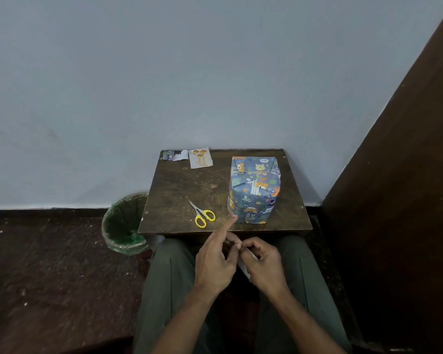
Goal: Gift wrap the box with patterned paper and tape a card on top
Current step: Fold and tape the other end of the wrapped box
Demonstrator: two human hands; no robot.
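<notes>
- Now the two hands meet over the lap, just in front of the near edge of the bench (179,195).
- The right hand (262,261) has its fingers curled, and this grip is clamped on a small whitish thing (243,268); most of it is hidden, so I cannot tell what it is.
- The left hand (215,261) touches the same spot with thumb and bent fingers, pinching there, while its index finger is stretched out and points toward the box.
- The wrapped box (253,190) stands upright on the right part of the bench, well covered in blue paper with bears and other small pictures; a folded flap with a small pale patch shows on its near face.
- The tip of the left index finger is near the lower left corner of the box; whether it touches, I cannot tell.
- Yellow-handled scissors (202,214) lie closed on the bench, left of the box and apart from it.
- At the far left corner of the bench lies a card (201,157) with yellow figures, and just beside it some paper scraps (175,155).
- A bin (124,223) with a green bag stands on the floor, left of the bench.
</notes>
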